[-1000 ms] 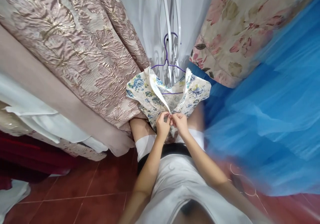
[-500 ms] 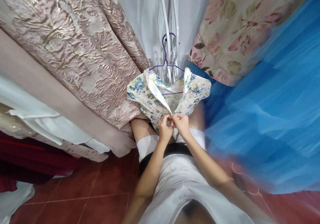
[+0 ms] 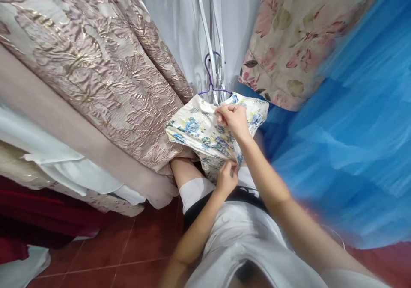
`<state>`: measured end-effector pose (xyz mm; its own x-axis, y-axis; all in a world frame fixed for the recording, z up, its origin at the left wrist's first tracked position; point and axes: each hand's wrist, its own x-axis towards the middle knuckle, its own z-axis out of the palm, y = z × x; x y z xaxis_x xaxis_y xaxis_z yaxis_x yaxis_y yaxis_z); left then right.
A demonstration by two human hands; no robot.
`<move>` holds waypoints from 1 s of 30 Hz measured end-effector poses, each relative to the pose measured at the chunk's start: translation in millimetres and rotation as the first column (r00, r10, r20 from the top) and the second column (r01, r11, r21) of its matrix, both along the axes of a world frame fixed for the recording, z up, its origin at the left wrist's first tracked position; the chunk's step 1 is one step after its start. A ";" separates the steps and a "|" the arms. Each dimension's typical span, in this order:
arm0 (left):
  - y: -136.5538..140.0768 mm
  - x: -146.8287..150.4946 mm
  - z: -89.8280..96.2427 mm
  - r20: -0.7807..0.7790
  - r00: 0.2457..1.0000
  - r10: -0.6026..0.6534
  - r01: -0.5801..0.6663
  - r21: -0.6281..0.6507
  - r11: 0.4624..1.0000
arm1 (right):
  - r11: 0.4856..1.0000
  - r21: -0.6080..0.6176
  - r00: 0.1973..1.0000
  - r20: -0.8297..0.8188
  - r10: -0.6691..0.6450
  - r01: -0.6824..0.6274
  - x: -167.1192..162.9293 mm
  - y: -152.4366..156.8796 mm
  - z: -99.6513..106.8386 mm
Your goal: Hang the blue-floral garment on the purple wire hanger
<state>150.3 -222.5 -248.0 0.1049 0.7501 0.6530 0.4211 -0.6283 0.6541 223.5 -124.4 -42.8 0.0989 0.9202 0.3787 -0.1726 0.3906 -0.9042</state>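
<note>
To our left hangs a pink and gold brocade gown (image 3: pixel 96 74), its heavy skirt spilling down toward the red tiled floor (image 3: pixel 122 245), with white fabric (image 3: pixel 64 168) bunched beneath it. In the middle, a small floral dress (image 3: pixel 199 129) hangs on a purple hanger (image 3: pixel 210 72) hooked over white metal bars (image 3: pixel 208 31), which keeps the garment at working height for us. Our left hand (image 3: pixel 227 179) is pinched closed on the lower edge of the dress, drawing the cloth downward so it stays taut. Our right hand (image 3: pixel 234 119) sits higher, its fingers curled shut on the fabric near the neckline just under the hanger; we judge this grip steadies the top while the lower hand pulls. The two hands are apart, one above the other along the dress. Further right hang a pink floral print dress (image 3: pixel 295 35) and a blue tulle skirt (image 3: pixel 353 129), crowding close beside our arm.
</note>
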 end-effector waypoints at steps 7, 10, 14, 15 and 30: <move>17.1 -31.6 21.5 0.017 1.000 0.010 -0.012 0.073 0.997 | 0.999 0.039 0.999 0.020 0.037 -0.037 5.8 -11.5 -2.2; 39.0 -54.1 82.6 0.130 0.984 0.123 -0.158 0.302 0.940 | 0.998 0.024 0.998 0.042 0.050 -0.051 8.8 -20.9 -7.1; 73.6 -72.5 171.1 -0.009 0.987 0.163 -0.137 0.489 0.861 | 0.998 0.047 0.997 0.064 0.042 -0.046 9.7 -22.1 -10.3; 81.3 -74.4 185.9 -0.130 0.979 0.159 -0.080 0.474 0.877 | 0.998 0.047 0.997 0.064 0.042 -0.045 9.5 -20.3 -11.0; 103.3 -60.3 217.5 -0.216 0.968 0.126 -0.030 0.399 0.916 | 0.999 0.006 0.999 -0.028 0.042 -0.042 -1.2 -7.4 -28.7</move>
